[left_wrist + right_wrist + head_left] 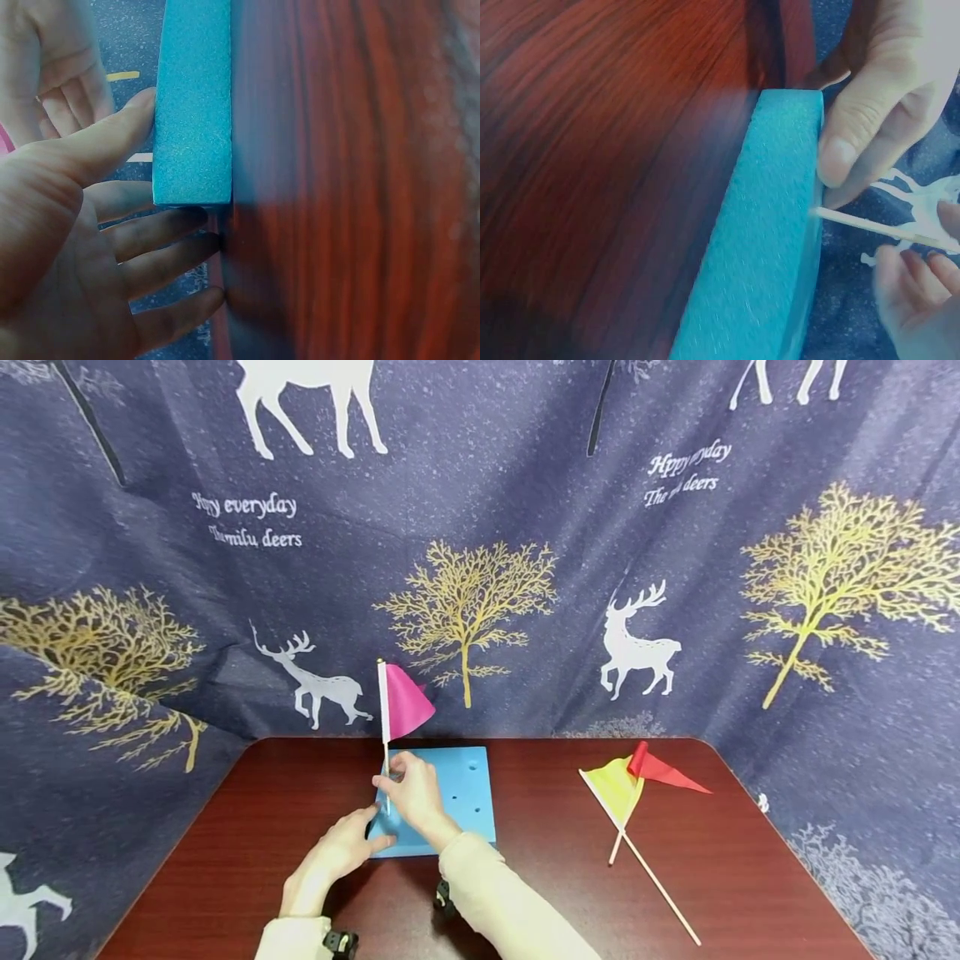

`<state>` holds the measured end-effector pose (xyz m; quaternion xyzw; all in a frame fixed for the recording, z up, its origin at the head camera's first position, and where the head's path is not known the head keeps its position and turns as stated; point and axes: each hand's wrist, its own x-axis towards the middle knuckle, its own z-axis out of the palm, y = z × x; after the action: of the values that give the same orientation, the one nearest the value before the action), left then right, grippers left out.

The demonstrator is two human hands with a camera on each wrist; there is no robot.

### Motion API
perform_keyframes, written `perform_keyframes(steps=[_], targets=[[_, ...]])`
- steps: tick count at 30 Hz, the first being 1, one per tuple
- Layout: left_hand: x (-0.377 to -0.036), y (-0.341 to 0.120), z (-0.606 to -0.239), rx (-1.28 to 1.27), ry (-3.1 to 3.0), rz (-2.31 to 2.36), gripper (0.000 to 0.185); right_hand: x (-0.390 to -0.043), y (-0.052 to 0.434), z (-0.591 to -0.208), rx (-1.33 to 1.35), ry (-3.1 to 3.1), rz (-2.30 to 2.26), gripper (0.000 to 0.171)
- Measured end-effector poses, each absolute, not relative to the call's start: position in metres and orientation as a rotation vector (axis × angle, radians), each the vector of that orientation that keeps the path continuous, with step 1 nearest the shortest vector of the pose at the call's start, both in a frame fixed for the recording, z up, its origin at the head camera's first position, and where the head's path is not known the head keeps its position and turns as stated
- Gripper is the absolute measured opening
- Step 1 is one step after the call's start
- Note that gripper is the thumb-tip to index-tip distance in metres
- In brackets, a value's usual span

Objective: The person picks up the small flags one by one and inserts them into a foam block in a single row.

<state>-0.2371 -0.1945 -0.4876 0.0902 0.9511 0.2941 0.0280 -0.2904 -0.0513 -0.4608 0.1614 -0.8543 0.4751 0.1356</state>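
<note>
My right hand [415, 789] pinches the thin stick of a pink triangular flag [406, 702] and holds it upright over the left part of a blue foam block [465, 825]. The lower tip of the stick [859, 222] meets the block's top face in the right wrist view. At the block's front left corner, my left hand [341, 845] rests with its thumb [124, 127] on the top face. Its other fingers extend, nearly straight, along the left end [161, 255]. Several small holes show in the block's top, and the right hand covers part of it.
On the right of the brown wooden table [555, 860], a yellow flag [615, 787] and a red flag [667, 768] lie with their sticks crossed. A dark blue cloth [495, 485] printed with deer and trees hangs behind and beside the table.
</note>
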Motion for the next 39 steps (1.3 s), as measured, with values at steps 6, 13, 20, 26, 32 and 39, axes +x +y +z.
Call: perform_keyframes(steps=[6,13,20,26,32,39], targets=[[-0.237,-0.195,-0.486,0.300,2.949,0.901,0.077,-0.282,-0.036,-0.454,0.561,-2.618,1.324,0.052],[-0.236,-0.195,-0.486,0.319,2.944,0.919,0.076,-0.266,-0.008,-0.447,0.654,-2.743,1.146,0.065],[-0.236,-0.194,-0.487,0.306,2.927,0.925,0.075,-0.252,0.037,-0.436,0.638,-2.769,1.078,0.059],[-0.237,-0.194,-0.487,0.271,2.920,0.907,0.077,-0.250,0.085,-0.436,0.568,-2.752,1.140,0.053],[-0.236,-0.194,-0.487,0.266,2.919,0.904,0.077,-0.250,0.128,-0.451,0.447,-2.726,1.089,0.045],[-0.237,-0.193,-0.486,0.271,2.915,0.908,0.076,-0.251,0.172,-0.460,0.236,-2.690,1.076,0.038]])
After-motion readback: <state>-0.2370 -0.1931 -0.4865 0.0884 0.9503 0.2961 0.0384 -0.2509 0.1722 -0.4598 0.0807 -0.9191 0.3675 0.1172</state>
